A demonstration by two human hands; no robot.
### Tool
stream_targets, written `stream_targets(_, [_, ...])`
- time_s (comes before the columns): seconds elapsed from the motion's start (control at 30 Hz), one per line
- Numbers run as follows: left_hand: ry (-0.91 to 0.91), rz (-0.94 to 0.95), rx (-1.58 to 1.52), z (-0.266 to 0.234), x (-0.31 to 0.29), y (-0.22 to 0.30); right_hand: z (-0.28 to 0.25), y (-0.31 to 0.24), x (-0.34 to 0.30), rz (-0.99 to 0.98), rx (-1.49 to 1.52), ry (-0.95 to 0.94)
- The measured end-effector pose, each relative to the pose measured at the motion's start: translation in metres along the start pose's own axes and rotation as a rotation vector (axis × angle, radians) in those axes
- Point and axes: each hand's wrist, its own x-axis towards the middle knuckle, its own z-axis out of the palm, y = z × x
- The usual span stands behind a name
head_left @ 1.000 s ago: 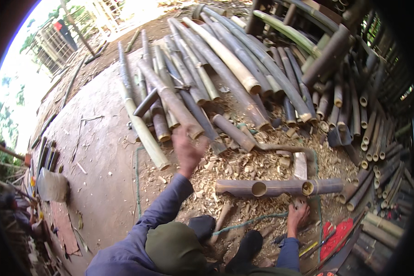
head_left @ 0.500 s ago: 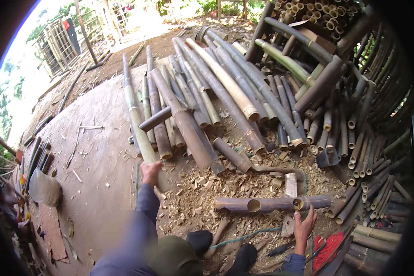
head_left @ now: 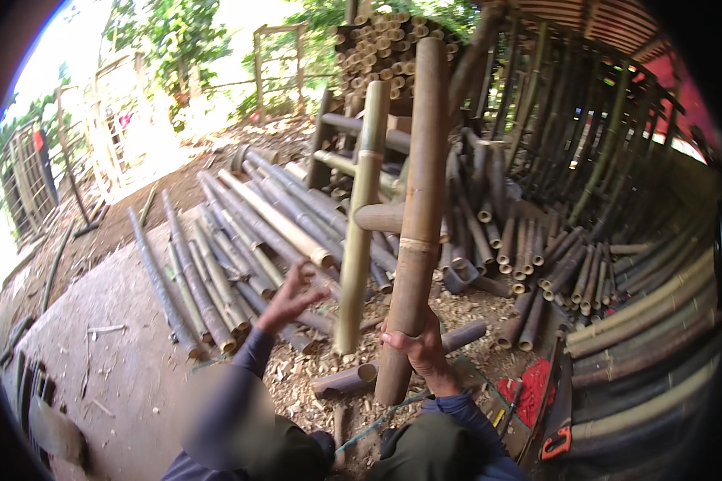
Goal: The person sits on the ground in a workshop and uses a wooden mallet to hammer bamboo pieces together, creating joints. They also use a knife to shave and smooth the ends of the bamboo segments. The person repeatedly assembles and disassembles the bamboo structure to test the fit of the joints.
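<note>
My right hand [head_left: 425,351] is wrapped round the lower part of a thick brown bamboo pole [head_left: 425,168], which stands nearly upright in the air. A short bamboo crosspiece [head_left: 379,217] joins it to a thinner, greenish bamboo pole [head_left: 353,276]. The two poles and crosspiece form an H-shaped frame. To the left of the greenish pole, my left hand [head_left: 289,306] is raised with fingers apart and holds nothing. Behind the lower end of the brown pole, a dark bamboo length [head_left: 341,383] lies on the ground, partly hidden; an opening shows in it.
Wood chips [head_left: 293,373] cover the ground ahead. Long bamboo poles [head_left: 208,284] lie at the left, and short cut pieces [head_left: 529,240] are heaped at the right. Near my right knee are a red cloth [head_left: 533,390] and an orange-handled saw [head_left: 557,442]. A bamboo fence [head_left: 561,120] stands behind.
The H-shaped frame has come up off the ground to near upright. My left hand has let go of its greenish pole; my right hand has left the dark bamboo length and gripped the brown pole.
</note>
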Motion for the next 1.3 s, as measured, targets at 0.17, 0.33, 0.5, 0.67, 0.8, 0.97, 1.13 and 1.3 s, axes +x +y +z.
stream_targets(0.17, [-0.21, 0.237, -0.107, 0.065, 0.054, 0.207, -0.023, 0.009, -0.027, -0.229, -0.464, 0.4])
stream_targets(0.33, [-0.005, 0.289, -0.42, 0.161, 0.088, 0.26, -0.023, 0.031, -0.049, -0.334, -1.022, 0.35])
stream_targets(0.5, [0.077, 0.2, -0.278, 0.157, 0.048, 0.25, -0.099, 0.0, -0.082, -0.415, -1.14, 0.64])
stream_targets(0.67, [-0.071, 0.296, -0.361, 0.145, 0.018, 0.255, -0.177, -0.006, -0.1, -0.159, -0.984, 0.519])
stream_targets(0.8, [-0.139, 0.381, -0.305, 0.123, -0.004, 0.241, -0.17, 0.014, -0.075, -0.221, -0.96, 0.422])
stream_targets(0.97, [-0.103, 0.285, -0.44, 0.113, -0.005, 0.214, -0.164, 0.03, -0.065, -0.197, -0.688, 0.485])
stream_targets(1.13, [0.262, 0.445, -0.168, 0.065, 0.06, 0.198, -0.138, 0.029, -0.063, -0.1, -0.541, 0.516])
stream_targets(1.3, [-0.196, 1.04, 1.252, 0.073, 0.002, 0.145, -0.156, 0.026, -0.068, 0.107, -0.367, 0.385])
